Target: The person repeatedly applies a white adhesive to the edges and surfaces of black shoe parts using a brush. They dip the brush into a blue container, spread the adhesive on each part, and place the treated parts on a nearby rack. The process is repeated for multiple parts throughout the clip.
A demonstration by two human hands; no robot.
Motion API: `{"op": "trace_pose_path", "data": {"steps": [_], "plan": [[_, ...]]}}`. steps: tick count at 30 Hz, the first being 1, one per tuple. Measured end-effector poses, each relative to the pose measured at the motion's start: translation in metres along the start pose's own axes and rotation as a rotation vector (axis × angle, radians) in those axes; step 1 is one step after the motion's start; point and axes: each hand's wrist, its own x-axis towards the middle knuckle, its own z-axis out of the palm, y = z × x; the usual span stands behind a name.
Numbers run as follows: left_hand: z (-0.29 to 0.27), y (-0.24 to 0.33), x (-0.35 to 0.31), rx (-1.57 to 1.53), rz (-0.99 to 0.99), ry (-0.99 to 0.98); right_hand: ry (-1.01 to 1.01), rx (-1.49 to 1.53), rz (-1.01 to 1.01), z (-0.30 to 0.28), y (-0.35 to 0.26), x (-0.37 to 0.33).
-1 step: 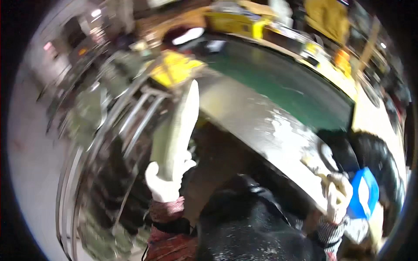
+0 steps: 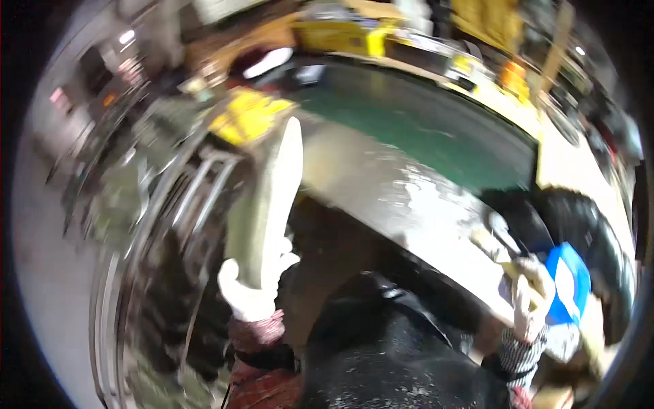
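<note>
My left hand (image 2: 249, 296), in a white glove, is closed around the lower end of a long, flat, pale green and whitish piece (image 2: 266, 204). This piece stands almost upright and narrows to a rounded tip; its kind does not show. At the right end of a wet metal ledge (image 2: 347, 163), my gloved right hand (image 2: 531, 293) has curled fingers. A pale, stick-like thing (image 2: 487, 244) juts out beside those fingers, but blur hides whether it is held. Close by on the right is a blue and white item (image 2: 569, 283).
Beyond the ledge lies a dark green basin (image 2: 422, 123). To the left stands a metal tube rack (image 2: 214, 191) with several grey-green pieces. A yellow cloth-like thing (image 2: 248, 116) is at the ledge's far end. Black bulky material (image 2: 579, 218) is at the right; an orange bottle-like object (image 2: 514, 80) stands behind.
The whole scene has shifted slightly left in the view. My left hand still grips the long piece, and my right hand stays curled by the ledge.
</note>
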Motion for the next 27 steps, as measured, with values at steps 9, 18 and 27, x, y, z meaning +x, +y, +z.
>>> {"op": "trace_pose_path", "data": {"steps": [9, 18, 27], "plan": [[0.020, -0.141, 0.068, -0.063, -0.653, -0.186, 0.884, -0.363, 0.116, -0.145, 0.018, -0.049], [-0.035, -0.129, 0.007, -0.143, -1.116, 0.133, 0.623, -0.269, 0.476, -0.193, 0.078, -0.047], [-0.055, -0.133, -0.001, -0.128, -1.226, 0.141, 0.529, 0.039, 0.264, -0.104, 0.039, -0.037]]}}
